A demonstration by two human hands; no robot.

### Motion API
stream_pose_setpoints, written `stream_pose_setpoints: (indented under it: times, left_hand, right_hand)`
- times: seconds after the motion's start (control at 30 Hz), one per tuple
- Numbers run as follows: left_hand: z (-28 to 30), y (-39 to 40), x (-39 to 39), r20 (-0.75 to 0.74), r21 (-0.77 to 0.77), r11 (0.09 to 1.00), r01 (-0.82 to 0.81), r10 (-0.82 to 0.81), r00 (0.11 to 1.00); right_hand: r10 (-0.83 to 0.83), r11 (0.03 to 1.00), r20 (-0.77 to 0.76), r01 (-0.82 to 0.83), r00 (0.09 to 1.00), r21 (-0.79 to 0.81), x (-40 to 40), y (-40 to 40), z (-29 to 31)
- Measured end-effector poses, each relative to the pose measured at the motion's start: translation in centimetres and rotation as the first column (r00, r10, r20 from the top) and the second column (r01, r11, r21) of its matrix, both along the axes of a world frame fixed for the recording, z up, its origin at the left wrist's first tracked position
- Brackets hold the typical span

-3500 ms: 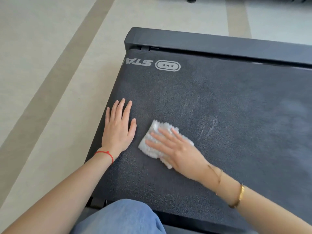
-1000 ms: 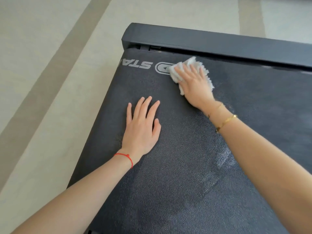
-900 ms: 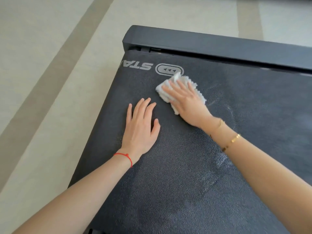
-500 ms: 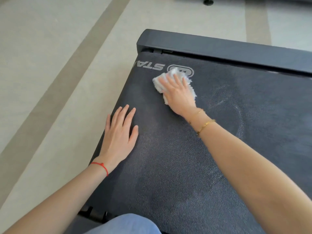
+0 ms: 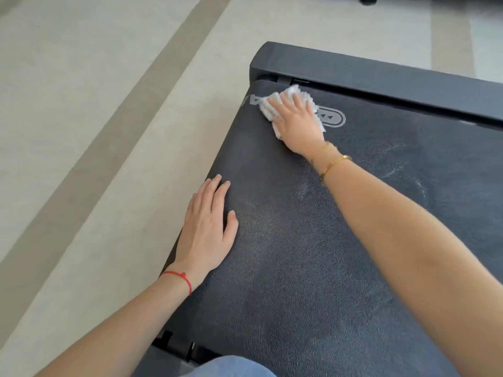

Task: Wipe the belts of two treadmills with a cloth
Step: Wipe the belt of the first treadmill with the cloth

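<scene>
White fluffy cloth [image 5: 292,95] now sits at belt's [image 5: 299,268] far left corner, over the printed logo, having advanced from mid-belt. Right hand [image 5: 298,123] presses it, fingers straight, slightly spread. Left hand [image 5: 208,229] flat, fingers together, bracing. Corner probably finished; faint streaks remain rightward.

Bright, even daylight; source cannot be told. Shadows soft: a faint one under the left hand [image 5: 208,227] and under the right arm [image 5: 402,240] on the belt [image 5: 313,281]. Pale sheen on the belt's pebbled surface, strongest centre and right, wipe streaks catching light. Floor [image 5: 81,131] slightly washed out. Wide-angle bend: frame bar [image 5: 381,74] and floor stripes slant and curve towards the edges. Slight softness overall, near forearms and cloth [image 5: 275,104] a bit smeared.
</scene>
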State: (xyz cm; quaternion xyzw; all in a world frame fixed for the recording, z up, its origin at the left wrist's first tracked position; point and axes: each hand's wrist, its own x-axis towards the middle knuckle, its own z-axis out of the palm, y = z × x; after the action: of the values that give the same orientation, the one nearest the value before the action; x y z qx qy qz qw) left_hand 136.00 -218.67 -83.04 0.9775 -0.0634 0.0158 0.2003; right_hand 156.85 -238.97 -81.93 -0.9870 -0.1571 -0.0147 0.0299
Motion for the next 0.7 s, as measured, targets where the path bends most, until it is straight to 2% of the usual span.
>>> stream_pose_setpoints:
  times: [0.07,0.1,0.2,0.23,0.3,0.37,0.43,0.53,0.63,0.7]
  left_hand:
    - [0.1,0.0,0.0,0.008,0.003,1.0,0.0,0.0,1.0]
    - [0.1,0.1,0.0,0.012,0.008,1.0,0.002,-0.002,1.0]
    - [0.0,0.2,0.0,0.017,0.012,1.0,0.01,-0.01,1.0]
    - [0.0,0.2,0.0,0.017,0.01,1.0,0.01,-0.01,1.0]
    - [-0.1,0.1,0.1,0.016,0.007,1.0,0.01,-0.01,1.0]
    - [0.0,0.0,0.1,0.015,0.006,1.0,0.01,-0.01,1.0]
    - [0.0,0.1,0.2,0.012,0.005,1.0,0.008,-0.008,1.0]
    - [0.0,0.3,0.1,0.008,-0.001,1.0,0.009,-0.009,1.0]
    - [0.0,0.4,0.2,0.013,-0.002,1.0,0.012,-0.012,1.0]
    - [0.1,0.3,0.2,0.013,-0.006,1.0,0.011,-0.011,1.0]
  right_hand:
    - [-0.009,0.999,0.027,0.007,1.0,0.045,0.1,1.4,-0.1]
    - [0.039,0.998,0.05,-0.041,0.998,0.041,-1.0,2.3,-0.4]
    - [0.297,0.948,0.056,-0.301,0.953,0.107,-6.4,3.8,-1.6]
    - [0.362,0.92,0.042,-0.364,0.931,0.143,-7.8,3.6,-1.8]
    - [0.431,0.893,0.064,-0.436,0.9,0.111,-8.0,2.4,-1.6]
    - [0.378,0.925,0.097,-0.38,0.921,-0.001,-5.2,1.0,-1.3]
    - [0.206,0.974,0.088,-0.195,0.975,-0.111,-0.6,-0.6,-0.7]
    - [-0.036,0.997,0.011,0.036,0.999,-0.064,3.9,-2.5,-0.1]
    - [-0.043,0.998,0.02,0.042,0.999,0.042,2.7,-1.2,-0.1]
    - [0.086,0.996,0.067,-0.088,0.994,0.034,-1.0,-0.3,-0.2]
